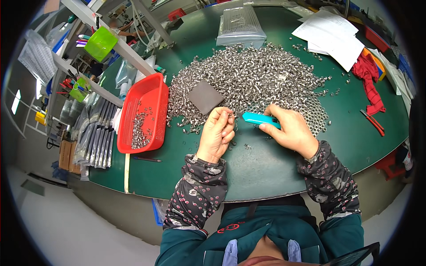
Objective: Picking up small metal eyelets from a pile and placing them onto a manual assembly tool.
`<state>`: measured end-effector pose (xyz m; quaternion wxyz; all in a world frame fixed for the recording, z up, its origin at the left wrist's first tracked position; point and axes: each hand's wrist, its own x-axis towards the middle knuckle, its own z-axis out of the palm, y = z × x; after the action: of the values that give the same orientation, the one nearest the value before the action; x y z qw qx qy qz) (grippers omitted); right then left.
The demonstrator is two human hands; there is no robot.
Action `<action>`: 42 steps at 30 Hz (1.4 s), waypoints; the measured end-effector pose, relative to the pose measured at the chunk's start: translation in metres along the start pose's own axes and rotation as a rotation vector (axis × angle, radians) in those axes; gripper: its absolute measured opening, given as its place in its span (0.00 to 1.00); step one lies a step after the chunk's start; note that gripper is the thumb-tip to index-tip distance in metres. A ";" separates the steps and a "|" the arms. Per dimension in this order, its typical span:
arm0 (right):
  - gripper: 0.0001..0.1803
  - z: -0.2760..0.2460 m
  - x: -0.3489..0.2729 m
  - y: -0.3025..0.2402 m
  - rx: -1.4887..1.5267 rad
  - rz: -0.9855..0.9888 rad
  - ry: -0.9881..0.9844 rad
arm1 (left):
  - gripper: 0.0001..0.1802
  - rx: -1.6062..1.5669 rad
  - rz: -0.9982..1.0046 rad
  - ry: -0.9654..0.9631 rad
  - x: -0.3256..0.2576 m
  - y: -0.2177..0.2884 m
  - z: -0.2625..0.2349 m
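Note:
A big heap of small shiny metal rings covers the middle of the green table. My left hand is raised over the near edge of the heap, thumb and fingers pinched on a small metal ring, mostly hidden by the fingertips. In my right hand is a turquoise utility knife, its tip pointing left toward my left fingertips, a small gap apart. I cannot make out its blade. A dark grey square pad lies on the rings just beyond my left hand.
Left of the heap stands a red plastic basket with some rings inside. A pen lies near it. Red-handled pliers, a red cloth and white papers are at the right. Behind the heap are bagged clear tubes.

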<state>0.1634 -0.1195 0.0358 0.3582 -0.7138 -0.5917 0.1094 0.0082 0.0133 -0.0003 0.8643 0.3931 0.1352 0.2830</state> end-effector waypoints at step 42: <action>0.14 0.000 0.000 0.004 -0.086 -0.180 0.318 | 0.25 -0.124 -0.101 -0.069 -0.001 0.006 0.004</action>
<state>0.1672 -0.1194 0.0334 0.4246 -0.6810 -0.5933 -0.0628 0.0073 0.0131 0.0069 0.9043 0.3412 0.1071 0.2331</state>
